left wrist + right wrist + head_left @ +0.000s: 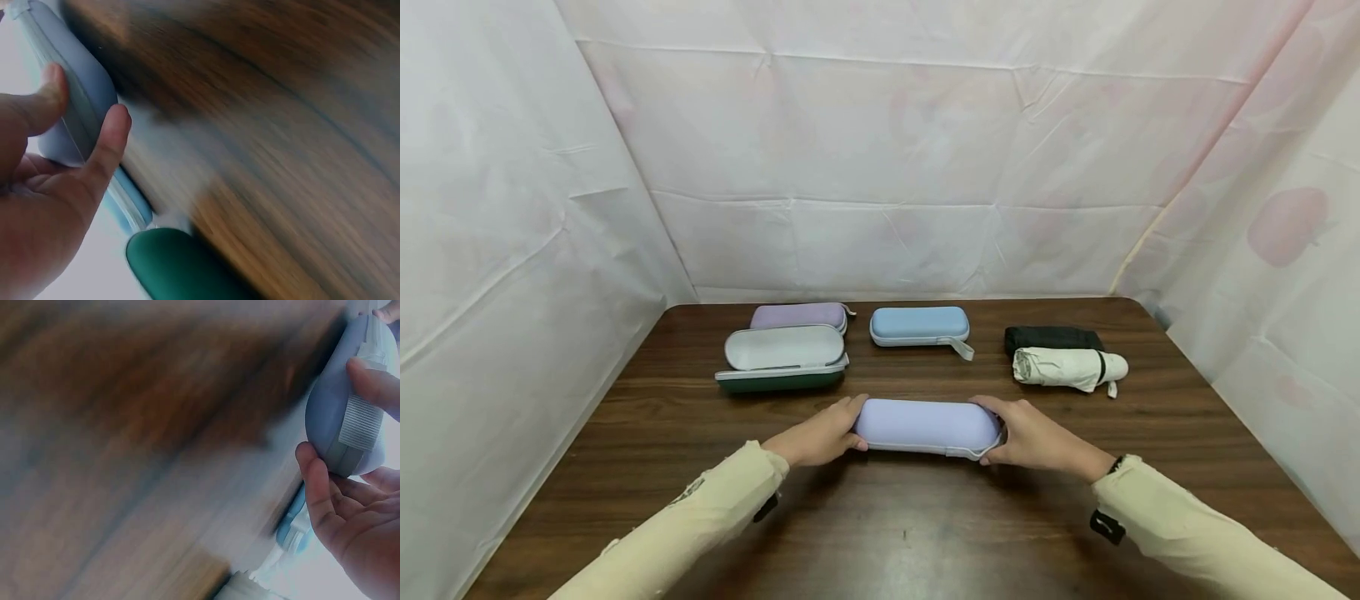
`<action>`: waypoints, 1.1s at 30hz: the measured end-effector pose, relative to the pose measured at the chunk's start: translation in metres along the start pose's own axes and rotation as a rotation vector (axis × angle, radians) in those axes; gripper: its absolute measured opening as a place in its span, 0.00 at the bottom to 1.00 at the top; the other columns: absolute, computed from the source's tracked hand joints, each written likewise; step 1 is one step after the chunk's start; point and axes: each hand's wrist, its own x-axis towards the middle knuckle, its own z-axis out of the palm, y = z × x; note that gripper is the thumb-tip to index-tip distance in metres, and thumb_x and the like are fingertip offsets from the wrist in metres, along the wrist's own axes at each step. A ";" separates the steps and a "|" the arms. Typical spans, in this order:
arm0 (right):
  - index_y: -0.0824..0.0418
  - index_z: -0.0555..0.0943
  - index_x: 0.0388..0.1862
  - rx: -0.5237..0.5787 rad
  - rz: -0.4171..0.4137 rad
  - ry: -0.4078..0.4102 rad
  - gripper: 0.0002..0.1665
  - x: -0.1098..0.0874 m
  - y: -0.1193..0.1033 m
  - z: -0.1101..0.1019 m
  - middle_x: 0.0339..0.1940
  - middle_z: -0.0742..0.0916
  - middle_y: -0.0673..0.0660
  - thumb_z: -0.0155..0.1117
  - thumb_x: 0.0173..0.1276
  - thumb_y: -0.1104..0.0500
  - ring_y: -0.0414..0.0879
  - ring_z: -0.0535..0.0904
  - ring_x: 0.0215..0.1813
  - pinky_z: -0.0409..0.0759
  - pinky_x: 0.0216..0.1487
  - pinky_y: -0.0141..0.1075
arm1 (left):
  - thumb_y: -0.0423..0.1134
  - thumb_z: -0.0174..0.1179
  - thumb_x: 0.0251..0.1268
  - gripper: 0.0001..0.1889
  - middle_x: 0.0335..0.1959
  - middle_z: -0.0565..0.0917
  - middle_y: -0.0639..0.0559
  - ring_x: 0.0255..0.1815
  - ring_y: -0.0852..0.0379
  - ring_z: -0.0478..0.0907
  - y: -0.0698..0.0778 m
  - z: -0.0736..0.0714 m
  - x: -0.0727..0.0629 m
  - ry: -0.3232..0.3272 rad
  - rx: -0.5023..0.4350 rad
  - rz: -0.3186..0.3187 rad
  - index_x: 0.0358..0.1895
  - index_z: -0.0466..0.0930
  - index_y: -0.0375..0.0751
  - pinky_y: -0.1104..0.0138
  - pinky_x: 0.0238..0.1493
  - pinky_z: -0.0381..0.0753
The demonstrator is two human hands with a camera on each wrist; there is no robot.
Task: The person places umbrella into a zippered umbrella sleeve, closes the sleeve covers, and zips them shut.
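Note:
A long lavender zippered hard case (pixel 925 425) lies crosswise between the two hands, closed, near the middle of the table. Its left end is gripped by my left hand (pixel 823 433), with thumb and fingers on opposite sides. At the other end my right hand (pixel 1033 437) holds it the same way. In the right wrist view a ribbed grey strap (pixel 361 422) runs along the zip side, close to the right thumb. Whether the case touches the table cannot be told.
Behind, at left, a dark green case (pixel 778 382) stands open, its pale lid raised, before a purple case (pixel 797 315). A light blue case (pixel 920 325) lies at centre back. At right, a folded white umbrella (pixel 1060 367) lies before a black folded item (pixel 1051 337).

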 end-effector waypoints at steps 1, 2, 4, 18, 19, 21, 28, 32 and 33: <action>0.70 0.69 0.64 0.001 0.004 0.004 0.48 0.002 0.002 -0.002 0.49 0.83 0.61 0.81 0.45 0.59 0.45 0.80 0.45 0.78 0.42 0.39 | 0.38 0.61 0.65 0.36 0.59 0.69 0.31 0.59 0.43 0.70 0.001 0.001 0.004 0.007 -0.011 -0.013 0.68 0.54 0.22 0.53 0.58 0.69; 0.70 0.69 0.64 0.002 0.007 0.009 0.48 0.004 0.005 -0.004 0.49 0.83 0.61 0.81 0.44 0.59 0.46 0.80 0.45 0.78 0.43 0.40 | 0.37 0.61 0.65 0.36 0.59 0.69 0.31 0.59 0.43 0.70 0.001 0.001 0.008 0.012 -0.021 -0.027 0.69 0.54 0.22 0.54 0.58 0.69; 0.69 0.70 0.64 0.003 0.018 0.020 0.49 0.008 0.010 -0.008 0.50 0.83 0.62 0.82 0.43 0.60 0.47 0.80 0.46 0.78 0.43 0.42 | 0.36 0.61 0.65 0.36 0.58 0.69 0.29 0.59 0.42 0.69 0.001 0.001 0.015 0.030 -0.032 -0.048 0.68 0.54 0.22 0.53 0.58 0.69; 0.74 0.65 0.67 0.057 0.181 0.059 0.50 0.054 0.045 -0.019 0.55 0.79 0.72 0.77 0.43 0.70 0.59 0.78 0.50 0.77 0.46 0.49 | 0.32 0.55 0.68 0.35 0.62 0.63 0.23 0.65 0.36 0.63 -0.003 -0.004 0.068 0.095 -0.043 -0.222 0.71 0.46 0.22 0.53 0.61 0.66; 0.75 0.65 0.67 0.062 0.190 0.067 0.50 0.056 0.047 -0.019 0.55 0.79 0.72 0.77 0.43 0.71 0.59 0.78 0.51 0.77 0.46 0.49 | 0.31 0.55 0.68 0.35 0.62 0.64 0.23 0.64 0.37 0.63 -0.002 -0.004 0.072 0.098 -0.037 -0.232 0.71 0.47 0.23 0.53 0.61 0.66; 0.74 0.65 0.67 0.065 0.221 0.083 0.50 0.061 0.051 -0.020 0.55 0.79 0.72 0.76 0.43 0.72 0.60 0.78 0.50 0.77 0.46 0.49 | 0.30 0.56 0.67 0.34 0.59 0.67 0.24 0.62 0.37 0.66 -0.002 -0.005 0.080 0.110 -0.026 -0.242 0.70 0.49 0.23 0.53 0.59 0.68; 0.75 0.64 0.68 0.075 0.282 0.131 0.47 0.071 0.057 -0.020 0.56 0.77 0.74 0.71 0.46 0.74 0.62 0.77 0.53 0.76 0.49 0.51 | 0.30 0.57 0.67 0.32 0.57 0.69 0.25 0.60 0.36 0.68 -0.003 -0.010 0.099 0.141 0.010 -0.300 0.68 0.51 0.23 0.52 0.58 0.69; 0.75 0.64 0.67 0.054 0.287 0.169 0.46 0.075 0.061 -0.019 0.56 0.77 0.75 0.69 0.46 0.74 0.63 0.76 0.54 0.75 0.51 0.53 | 0.31 0.58 0.66 0.33 0.57 0.69 0.24 0.58 0.35 0.70 -0.003 -0.011 0.106 0.165 0.042 -0.331 0.68 0.51 0.22 0.52 0.58 0.69; 0.75 0.64 0.67 0.051 0.288 0.176 0.46 0.076 0.062 -0.019 0.56 0.77 0.75 0.69 0.46 0.74 0.64 0.76 0.55 0.74 0.51 0.53 | 0.31 0.58 0.66 0.33 0.57 0.69 0.24 0.58 0.34 0.70 -0.003 -0.011 0.107 0.173 0.046 -0.337 0.68 0.51 0.22 0.52 0.58 0.69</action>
